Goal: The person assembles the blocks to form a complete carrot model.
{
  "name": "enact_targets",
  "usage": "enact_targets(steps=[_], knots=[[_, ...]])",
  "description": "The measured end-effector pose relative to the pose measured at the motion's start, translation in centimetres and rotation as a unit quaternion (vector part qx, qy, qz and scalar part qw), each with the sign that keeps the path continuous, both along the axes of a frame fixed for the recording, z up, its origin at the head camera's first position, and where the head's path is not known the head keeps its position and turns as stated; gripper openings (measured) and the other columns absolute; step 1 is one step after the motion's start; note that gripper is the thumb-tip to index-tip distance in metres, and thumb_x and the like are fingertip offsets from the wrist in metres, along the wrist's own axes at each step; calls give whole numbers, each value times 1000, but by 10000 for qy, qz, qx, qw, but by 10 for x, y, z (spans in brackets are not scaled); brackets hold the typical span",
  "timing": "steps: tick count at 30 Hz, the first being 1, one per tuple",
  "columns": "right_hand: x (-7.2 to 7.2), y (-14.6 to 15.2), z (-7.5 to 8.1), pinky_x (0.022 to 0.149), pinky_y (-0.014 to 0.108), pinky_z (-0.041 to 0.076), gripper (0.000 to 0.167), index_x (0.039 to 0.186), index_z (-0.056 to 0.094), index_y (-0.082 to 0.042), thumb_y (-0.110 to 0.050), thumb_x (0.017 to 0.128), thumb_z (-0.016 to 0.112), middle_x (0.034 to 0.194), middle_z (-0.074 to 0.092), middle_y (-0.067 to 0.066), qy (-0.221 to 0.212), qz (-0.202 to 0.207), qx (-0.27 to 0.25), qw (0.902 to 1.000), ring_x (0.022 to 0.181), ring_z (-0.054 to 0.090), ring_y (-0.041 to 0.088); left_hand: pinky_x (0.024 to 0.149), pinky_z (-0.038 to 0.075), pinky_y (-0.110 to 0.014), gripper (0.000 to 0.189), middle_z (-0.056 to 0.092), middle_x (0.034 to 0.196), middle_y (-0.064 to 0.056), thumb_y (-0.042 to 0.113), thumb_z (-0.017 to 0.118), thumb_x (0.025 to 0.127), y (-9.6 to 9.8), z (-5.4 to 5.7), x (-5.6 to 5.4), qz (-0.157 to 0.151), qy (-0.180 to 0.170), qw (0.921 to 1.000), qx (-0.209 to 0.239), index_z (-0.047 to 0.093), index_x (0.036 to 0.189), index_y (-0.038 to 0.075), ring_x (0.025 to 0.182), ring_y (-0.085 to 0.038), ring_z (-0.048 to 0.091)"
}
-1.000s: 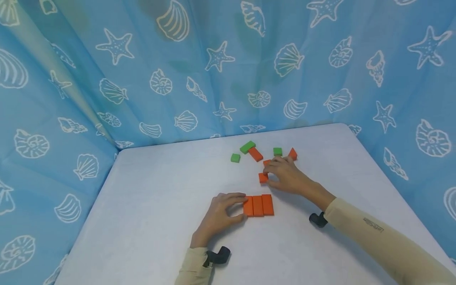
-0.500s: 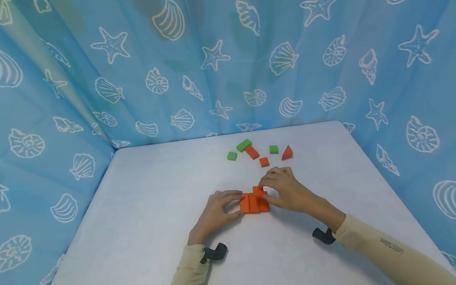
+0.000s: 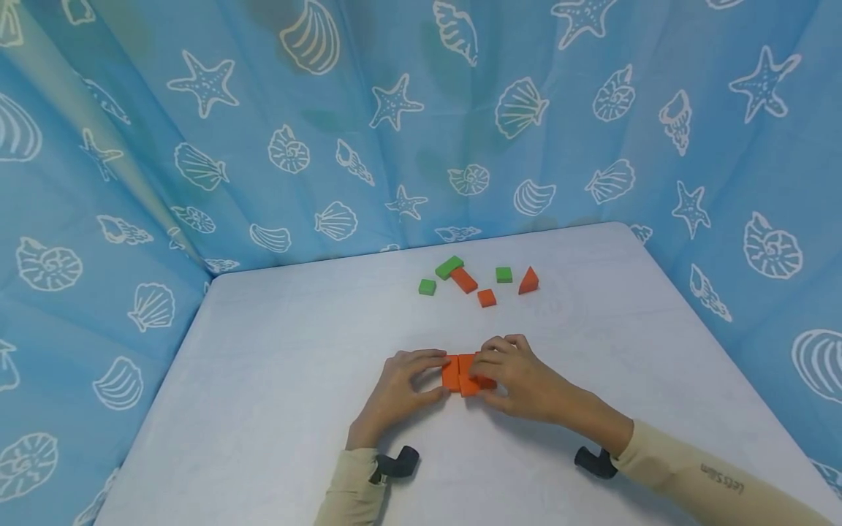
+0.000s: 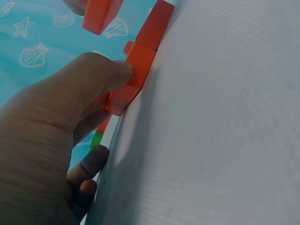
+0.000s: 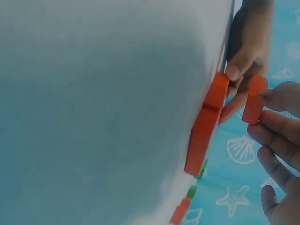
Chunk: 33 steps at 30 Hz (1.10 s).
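Note:
Several flat orange blocks lie side by side in a short row on the white table. My left hand is at the row's left end, with thumb and fingers gripping the end block. Above the row, my right hand pinches a small orange block between thumb and fingertips. In the left wrist view this small block is apart from the row. My right fingers partly cover the row's right end in the head view.
Farther back lie two small green blocks, a longer green block, an orange block against it, a small orange block and an orange triangle. A blue shell-print curtain stands behind the table.
My right hand took a small orange block from behind the row and carried it toward me, over the row. My left hand stays at the row's left end.

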State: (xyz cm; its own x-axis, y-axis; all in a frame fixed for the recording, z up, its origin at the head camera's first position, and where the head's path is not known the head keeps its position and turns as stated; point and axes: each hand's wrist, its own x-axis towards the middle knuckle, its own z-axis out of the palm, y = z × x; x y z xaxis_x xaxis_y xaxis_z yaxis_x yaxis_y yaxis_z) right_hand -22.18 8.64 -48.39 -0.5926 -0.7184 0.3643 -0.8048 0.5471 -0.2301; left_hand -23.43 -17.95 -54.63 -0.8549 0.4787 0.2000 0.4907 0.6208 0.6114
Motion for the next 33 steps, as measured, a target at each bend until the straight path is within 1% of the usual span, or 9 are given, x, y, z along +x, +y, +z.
enact_targets(steps=[4,7,11,18,22,28,31,33], knots=[[3,-4,-4,93,50,37,29,106,73,-16,-20,79,83,102,69,-9,-14,163,-33,9999,107,53,17,105,33,-50,45,57,138,16,37,76,88,0,1,0,1,54,10000,27,67,132,28,124,-13,49],[4,-7,-8,92,49,37,27,104,73,-17,-21,79,83,100,69,-10,25,239,-48,9997,106,53,17,106,32,-50,45,57,138,16,38,75,88,0,1,0,29,39,10000,29,67,132,28,125,-13,48],[5,-9,-12,92,48,38,26,102,73,-18,-24,80,84,99,68,-10,85,232,-48,9997,105,53,17,109,30,-51,45,57,139,16,38,75,89,1,1,0,53,-44,10000,-17,66,133,30,129,-13,47],[4,-11,-17,92,48,38,24,100,73,-17,-24,80,84,98,69,-10,122,262,-94,9995,105,53,17,110,30,-50,46,58,138,14,35,76,88,1,0,-1,36,9,9999,-113,66,133,29,131,-12,47],[5,-12,-19,92,48,39,23,100,73,-17,-24,80,83,98,69,-9,66,259,-8,9996,105,53,17,110,30,-50,46,57,138,15,35,76,88,2,-1,-2,51,-24,9999,-136,66,132,29,131,-12,46],[6,-11,-21,92,48,39,24,102,73,-18,-23,81,83,99,68,-9,64,219,187,9996,105,52,16,108,31,-51,45,58,138,13,36,76,89,1,2,0,16,8,9999,-99,66,132,28,130,-14,47],[6,-10,-23,92,48,39,25,102,72,-18,-23,81,83,100,66,-9,66,192,270,9994,106,52,16,110,30,-51,46,57,139,13,36,75,89,2,2,1,8,14,9999,-105,66,133,28,132,-13,47],[5,-9,-23,92,48,39,25,102,72,-19,-24,81,83,100,66,-10,17,186,281,9994,106,52,16,109,31,-51,46,57,139,14,36,75,89,2,2,1,-2,24,10000,-88,66,133,28,130,-13,47]])
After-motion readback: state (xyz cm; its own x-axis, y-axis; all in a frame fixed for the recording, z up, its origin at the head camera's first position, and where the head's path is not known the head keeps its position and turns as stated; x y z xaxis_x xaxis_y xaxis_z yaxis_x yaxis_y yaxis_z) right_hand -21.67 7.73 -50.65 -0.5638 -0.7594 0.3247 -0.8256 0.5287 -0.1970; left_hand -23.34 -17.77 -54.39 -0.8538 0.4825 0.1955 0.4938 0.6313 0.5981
